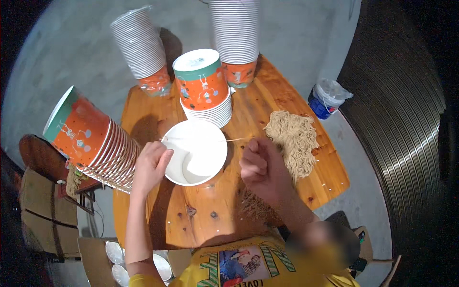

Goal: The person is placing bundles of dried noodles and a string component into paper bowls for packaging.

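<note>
A brown carton (43, 210) stands on the floor at far left, beyond the table, as a stack of orange-and-green tubs (83, 126) slants beside the wooden table (201, 222), tan strands showing along its lower rims. A second stack (136, 45), wrapped in clear plastic, rises at the table's far left corner. Nearer, the person's left hand (153, 165) is closed at the rim of an open white tub (213, 150), thumb and forefinger pinching one end of a string (234, 139). The string is drawn in a nearly straight line across the tub's mouth toward the right hand. Just behind the tub, a shorter stack (201, 86) sits bottom up, and a tall stack (236, 33) stands near the far edge. The right hand (258, 160), fingers curled into a loose fist, grips the string's other end, clear of the tub. Below its wrist lies a thin brown tangle (258, 205); to its right, a heap of tan strands (294, 136) spreads over the tabletop. On the floor at right, a blue pail (321, 106) lined with clear plastic stands near a ribbed metal shutter (397, 105).
</note>
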`<control>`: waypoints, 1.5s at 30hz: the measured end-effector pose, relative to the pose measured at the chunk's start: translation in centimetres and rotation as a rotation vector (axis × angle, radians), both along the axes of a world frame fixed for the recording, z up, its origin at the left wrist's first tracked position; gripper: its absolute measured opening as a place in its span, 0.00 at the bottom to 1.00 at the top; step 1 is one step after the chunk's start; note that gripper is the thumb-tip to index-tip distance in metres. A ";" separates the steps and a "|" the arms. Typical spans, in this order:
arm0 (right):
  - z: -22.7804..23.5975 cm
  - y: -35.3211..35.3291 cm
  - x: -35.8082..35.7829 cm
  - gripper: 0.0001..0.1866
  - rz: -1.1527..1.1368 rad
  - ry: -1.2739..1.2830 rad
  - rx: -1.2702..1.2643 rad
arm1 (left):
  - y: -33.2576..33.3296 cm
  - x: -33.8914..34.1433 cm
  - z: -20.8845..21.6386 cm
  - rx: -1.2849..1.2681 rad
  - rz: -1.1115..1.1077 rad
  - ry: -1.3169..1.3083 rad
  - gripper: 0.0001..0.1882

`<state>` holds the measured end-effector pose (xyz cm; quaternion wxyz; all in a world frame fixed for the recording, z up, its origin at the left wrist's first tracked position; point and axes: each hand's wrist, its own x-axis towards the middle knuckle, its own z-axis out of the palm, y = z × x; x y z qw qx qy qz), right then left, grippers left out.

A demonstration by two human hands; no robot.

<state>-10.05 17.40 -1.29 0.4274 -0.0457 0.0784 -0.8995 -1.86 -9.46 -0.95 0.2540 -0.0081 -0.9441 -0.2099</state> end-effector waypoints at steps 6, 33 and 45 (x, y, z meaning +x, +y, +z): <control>-2.9 -1.4 -1.1 0.16 0.039 -0.107 -0.178 | 2.9 1.1 0.5 -0.105 0.063 0.361 0.03; -4.3 1.6 2.8 0.08 -0.392 1.188 0.892 | 13.7 3.5 -2.1 0.138 -0.212 -0.039 0.13; -5.4 0.0 3.3 0.04 -0.510 1.339 0.939 | 12.6 3.3 -0.7 0.053 -0.226 -0.067 0.17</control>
